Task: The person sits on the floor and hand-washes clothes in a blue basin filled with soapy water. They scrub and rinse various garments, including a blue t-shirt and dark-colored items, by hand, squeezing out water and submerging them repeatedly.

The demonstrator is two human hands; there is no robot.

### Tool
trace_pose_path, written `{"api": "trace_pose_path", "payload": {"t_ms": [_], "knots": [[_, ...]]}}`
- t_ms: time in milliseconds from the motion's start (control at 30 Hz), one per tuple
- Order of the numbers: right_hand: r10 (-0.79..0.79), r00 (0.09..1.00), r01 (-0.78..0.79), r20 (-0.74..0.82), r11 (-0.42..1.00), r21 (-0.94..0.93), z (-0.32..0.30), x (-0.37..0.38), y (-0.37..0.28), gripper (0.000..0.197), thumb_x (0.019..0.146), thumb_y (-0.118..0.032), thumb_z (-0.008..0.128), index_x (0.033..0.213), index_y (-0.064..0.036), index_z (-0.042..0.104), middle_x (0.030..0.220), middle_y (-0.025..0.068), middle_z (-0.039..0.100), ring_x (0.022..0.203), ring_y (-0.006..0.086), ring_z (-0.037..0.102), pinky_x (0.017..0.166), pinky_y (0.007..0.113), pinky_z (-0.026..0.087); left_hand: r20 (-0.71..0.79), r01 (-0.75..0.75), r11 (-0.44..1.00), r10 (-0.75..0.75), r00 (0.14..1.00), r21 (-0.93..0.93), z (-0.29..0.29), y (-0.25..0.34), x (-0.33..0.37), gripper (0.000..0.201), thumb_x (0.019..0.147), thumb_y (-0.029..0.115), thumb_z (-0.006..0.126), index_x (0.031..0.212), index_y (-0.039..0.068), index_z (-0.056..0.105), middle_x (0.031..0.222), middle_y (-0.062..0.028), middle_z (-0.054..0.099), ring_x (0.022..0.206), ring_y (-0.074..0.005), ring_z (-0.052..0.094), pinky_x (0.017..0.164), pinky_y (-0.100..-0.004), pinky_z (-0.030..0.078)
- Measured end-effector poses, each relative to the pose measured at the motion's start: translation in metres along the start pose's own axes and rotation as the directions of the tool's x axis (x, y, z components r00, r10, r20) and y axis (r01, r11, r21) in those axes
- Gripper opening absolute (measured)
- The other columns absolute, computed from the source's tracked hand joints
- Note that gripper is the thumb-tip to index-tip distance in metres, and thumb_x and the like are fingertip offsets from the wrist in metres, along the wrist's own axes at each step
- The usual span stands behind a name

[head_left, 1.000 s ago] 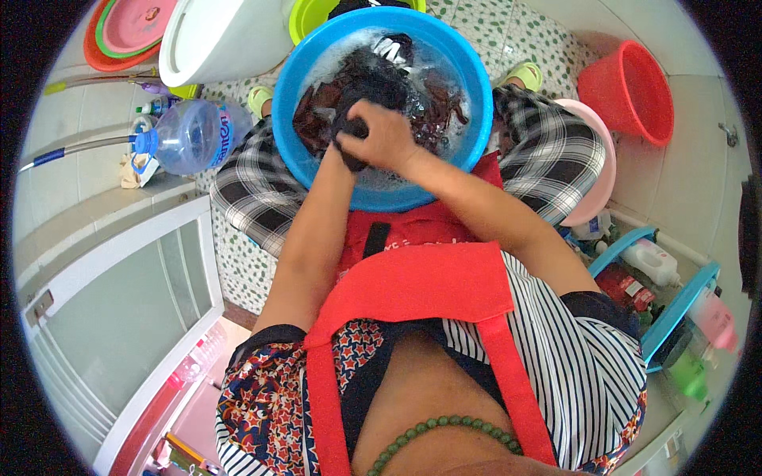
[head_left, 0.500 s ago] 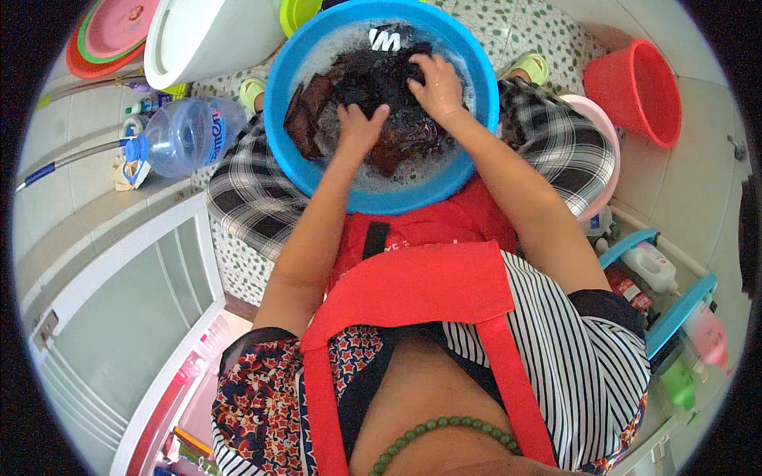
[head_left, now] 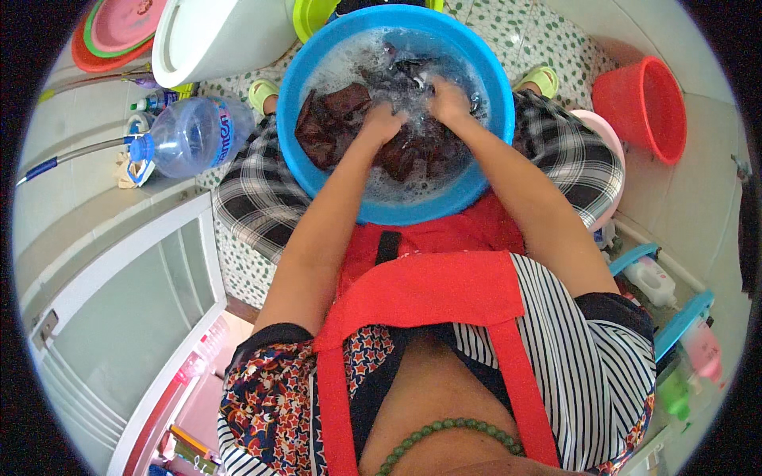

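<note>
A blue basin (head_left: pixel 283 127) between my knees holds soapy water and a wet garment (head_left: pixel 341 107), dark brown to black, spread below the foam. My left hand (head_left: pixel 384 124) is pressed down into the cloth near the middle, its fingers curled and partly under water. Just to its right, my right hand (head_left: pixel 448 103) is closed on the dark cloth, fingertips hidden by water and fabric. A bit of white print on the garment shows beside the right fingers.
At the left stand a large clear plastic bottle (head_left: pixel 182 139) and a white tub (head_left: pixel 214 36). Stacked coloured basins (head_left: pixel 119 28) lean at the far left. A red bucket (head_left: pixel 639 111) is on the right, above a rack (head_left: pixel 686 317) of bottles. A glazed white door (head_left: pixel 143 293) is at lower left.
Both hands have gone from spread fingers on top of the garment to closed and pushed down into it. The white print has sunk and crumpled toward the right hand. The view has shifted slightly.
</note>
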State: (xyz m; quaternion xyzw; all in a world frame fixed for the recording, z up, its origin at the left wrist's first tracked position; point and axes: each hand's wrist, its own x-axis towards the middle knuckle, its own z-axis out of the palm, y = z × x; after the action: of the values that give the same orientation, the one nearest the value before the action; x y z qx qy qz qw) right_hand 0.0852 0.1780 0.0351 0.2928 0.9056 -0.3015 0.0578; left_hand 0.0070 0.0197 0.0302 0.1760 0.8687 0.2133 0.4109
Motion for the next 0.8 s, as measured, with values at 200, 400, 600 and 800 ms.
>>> {"api": "trace_pose_path", "payload": {"t_ms": [200,400,600,800], "knots": [[-0.272,0.937,0.343,-0.221,0.842,0.417,-0.076,-0.069,-0.074,0.037,0.07,-0.026,0.074,0.099,-0.0084,0.06,0.093,0.0124,0.064,0.087,0.0269,0.063,0.076,0.036,0.049,0.468,0.416,-0.239,-0.234,0.852,-0.877,-0.043,0.056,-0.111,0.079,0.083,0.057,0.055,0.132,-0.003,0.039,0.126,-0.0203,0.049,0.119,-0.0322,0.047,0.103,-0.0462,0.034],[-0.644,0.697,0.715,-0.314,0.656,0.242,-0.081,-0.147,-0.133,0.026,0.064,-0.029,0.072,0.081,-0.0133,0.06,0.078,0.0087,0.058,0.073,0.0289,0.056,0.071,0.041,0.045,0.078,0.234,-0.205,0.573,0.816,-0.95,-0.046,0.022,-0.095,0.062,0.09,0.054,0.04,0.13,0.008,0.042,0.125,-0.0172,0.05,0.108,-0.0331,0.051,0.095,-0.0479,0.041],[-0.066,0.984,-0.087,0.166,0.632,0.77,-0.038,-0.081,-0.06,0.037,0.073,-0.034,0.068,0.101,-0.0097,0.063,0.098,0.0117,0.065,0.089,0.0284,0.061,0.079,0.037,0.047,0.135,0.156,-0.231,0.105,0.985,-0.96,-0.013,0.008,-0.081,0.035,0.092,0.022,0.037,0.117,0.003,0.053,0.11,-0.0148,0.061,0.099,-0.0289,0.06,0.088,-0.0451,0.049],[-0.198,0.915,-0.098,0.352,0.737,0.668,-0.064,-0.054,-0.021,0.06,0.076,-0.038,0.071,0.123,-0.0084,0.048,0.127,0.0179,0.047,0.119,0.024,0.041,0.088,0.04,0.042,-0.324,-0.308,0.581,0.079,0.943,-0.754,0.0,0.0,-0.097,0.041,0.079,0.02,0.06,0.113,-0.002,0.054,0.108,-0.0144,0.062,0.098,-0.0293,0.061,0.085,-0.0403,0.048]]}}
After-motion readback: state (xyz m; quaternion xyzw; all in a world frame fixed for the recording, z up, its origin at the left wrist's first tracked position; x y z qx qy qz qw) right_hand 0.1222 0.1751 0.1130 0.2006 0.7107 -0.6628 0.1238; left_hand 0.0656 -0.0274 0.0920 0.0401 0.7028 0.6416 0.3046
